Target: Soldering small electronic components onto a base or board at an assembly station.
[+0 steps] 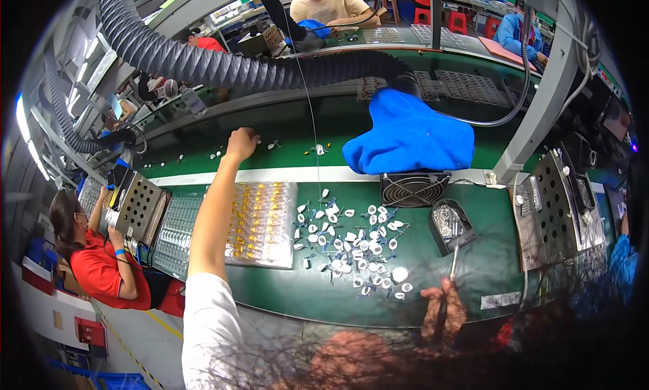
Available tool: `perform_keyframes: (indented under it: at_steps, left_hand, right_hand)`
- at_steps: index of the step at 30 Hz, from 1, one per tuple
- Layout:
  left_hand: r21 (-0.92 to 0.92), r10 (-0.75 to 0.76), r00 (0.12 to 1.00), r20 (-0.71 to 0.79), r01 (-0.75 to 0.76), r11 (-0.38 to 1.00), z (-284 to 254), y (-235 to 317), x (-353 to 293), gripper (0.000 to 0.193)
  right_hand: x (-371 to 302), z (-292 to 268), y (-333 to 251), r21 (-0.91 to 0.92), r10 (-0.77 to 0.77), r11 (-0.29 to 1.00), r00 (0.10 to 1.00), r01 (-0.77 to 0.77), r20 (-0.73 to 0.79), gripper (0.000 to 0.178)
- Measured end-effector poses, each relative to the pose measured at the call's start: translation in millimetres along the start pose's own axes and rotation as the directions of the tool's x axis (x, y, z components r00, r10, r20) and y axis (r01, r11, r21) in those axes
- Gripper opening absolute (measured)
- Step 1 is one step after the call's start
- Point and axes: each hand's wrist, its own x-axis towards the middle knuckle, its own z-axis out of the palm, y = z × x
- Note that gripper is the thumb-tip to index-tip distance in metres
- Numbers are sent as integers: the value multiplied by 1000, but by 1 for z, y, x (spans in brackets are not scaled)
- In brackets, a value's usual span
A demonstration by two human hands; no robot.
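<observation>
My left arm stretches far forward over a clear tray of yellow parts (263,221). My left hand (241,144) is curled fingers-down on the green conveyor belt (297,130), among small scattered parts (274,145); whether it grips one is hidden. My right hand (443,310) is at the near edge of the bench, closed around the handle of a soldering iron (451,261). The iron's tip points away from me toward a black iron stand (449,224). Several small white and blue parts (351,241) lie loose on the green mat between my two hands.
A small black fan (412,188) and a blue cloth (409,136) sit beyond the parts. A ribbed extraction hose (203,62) runs overhead. A perforated metal box (561,211) stands at right. A person in red (101,261) works at my left; others sit across the belt.
</observation>
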Motion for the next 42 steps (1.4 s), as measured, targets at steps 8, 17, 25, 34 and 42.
perform_keyframes:
  at_steps: [8, 17, 25, 34, 42]
  left_hand:
    - [-207, 103, 994, -27, -107, 973, -17, 27, -23, 18]
    - [-639, 319, 923, -213, -379, 669, -109, 184, -228, 17]
    - [-687, 735, 647, -202, -628, 365, -73, 286, -290, 26]
    - [-687, 795, 594, -121, -628, 365, -52, 282, -300, 29]
    - [-440, 899, 396, -185, -852, 285, -80, 247, -306, 29]
  right_hand:
    - [-6, 12, -9, 5, -62, 998, 992, 63, -108, 38]
    - [12, -2, -38, -42, -42, 998, 983, 50, 178, 21]
    - [26, 25, -39, -37, -108, 994, 994, 108, -8, 31]
    - [23, 30, -35, -84, -232, 967, 966, 242, 116, 43]
    - [22, 32, -42, -349, -273, 869, 929, 350, 251, 38]
